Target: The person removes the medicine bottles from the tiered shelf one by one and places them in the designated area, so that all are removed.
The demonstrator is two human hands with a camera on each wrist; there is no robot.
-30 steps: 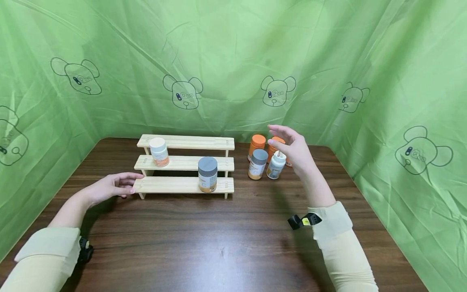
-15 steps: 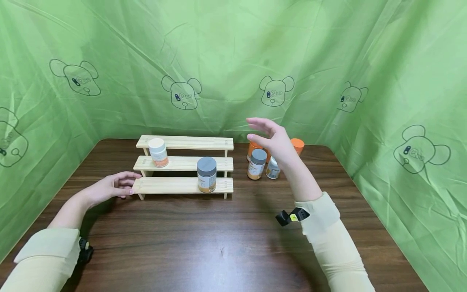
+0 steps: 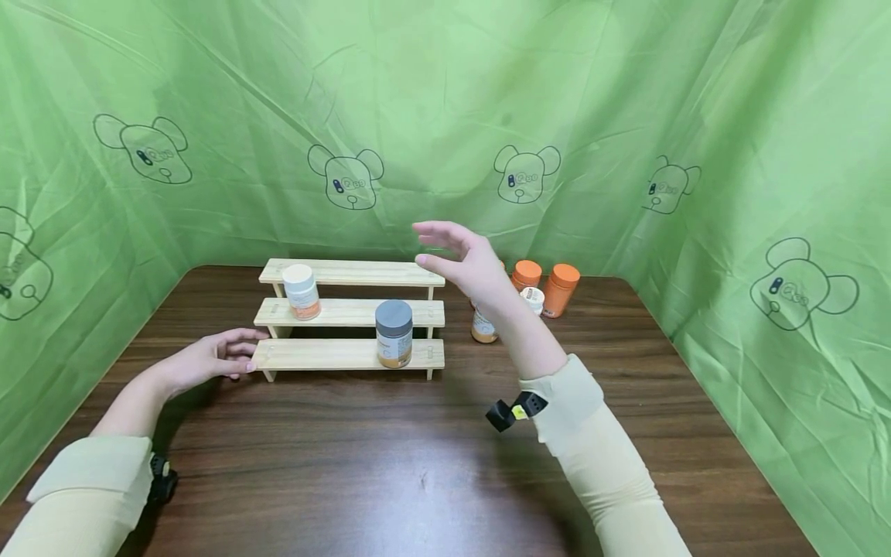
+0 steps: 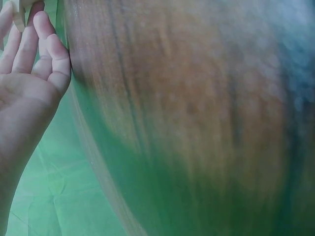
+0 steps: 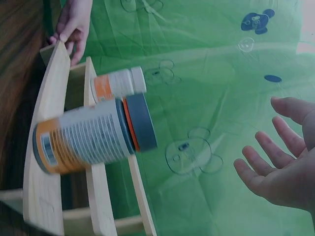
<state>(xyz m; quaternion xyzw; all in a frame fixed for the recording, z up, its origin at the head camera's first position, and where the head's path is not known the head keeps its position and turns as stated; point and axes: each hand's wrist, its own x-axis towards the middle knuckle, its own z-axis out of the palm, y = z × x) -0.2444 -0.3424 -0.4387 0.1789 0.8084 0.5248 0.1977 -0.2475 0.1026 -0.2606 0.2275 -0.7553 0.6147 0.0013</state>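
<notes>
A three-step wooden display rack [image 3: 313,353] stands on the table. At its left end my left hand [image 3: 202,362] holds the bottom step, thumb at the front edge and fingers at the back. A grey-capped supplement bottle [image 3: 394,334] stands upright toward the right of the bottom step. On the middle step, at the left, is a white-capped bottle [image 3: 302,292]. My right hand [image 3: 473,271] hovers in the air by the rack's upper right end, fingers apart and loosely bent, holding nothing. In the right wrist view the right hand [image 5: 285,167] shows its empty palm.
Right of the rack, partly behind my right arm, stand several bottles: an orange-capped bottle [image 3: 527,272], another orange bottle [image 3: 561,291], a white-capped bottle [image 3: 533,300] and a partly hidden bottle [image 3: 483,327]. A green curtain [image 3: 431,93] surrounds the dark wooden table [image 3: 348,464].
My right hand has moved left, from above the bottle group toward the rack's upper right end, still empty. The left hand stays at the rack. The bottles have not moved.
</notes>
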